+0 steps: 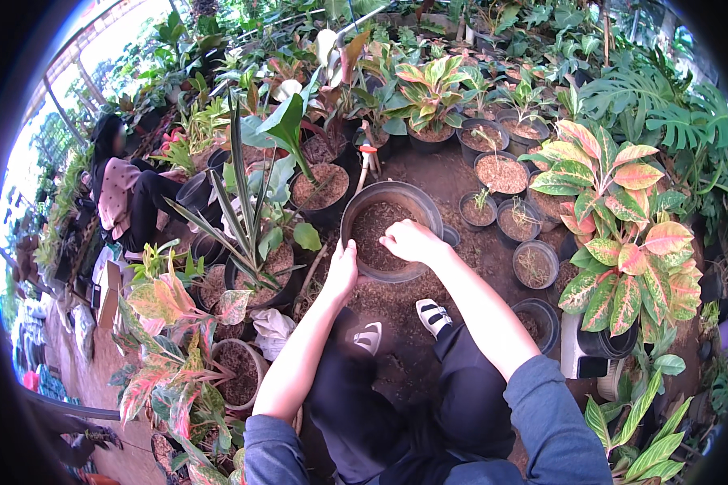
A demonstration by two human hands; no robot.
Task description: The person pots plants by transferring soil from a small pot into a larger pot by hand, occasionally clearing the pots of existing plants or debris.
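Observation:
A large black plastic pot with dark soil inside stands in front of me. My left hand grips its left side, with the fingers against the outer wall. Inside the pot, toward the right, my right hand has its fingers curled down near the soil; whether they hold anything is hidden. A small dark container sits against the pot's right side. Behind the pot, an orange and pale tool stands upright. My sandalled feet are on the dirt below.
Small pots of seedlings line the right, beside a pink-green leafy plant. A spiky plant, a broad-leaved potted plant and a white sack crowd the left. Another person sits at the far left among plants.

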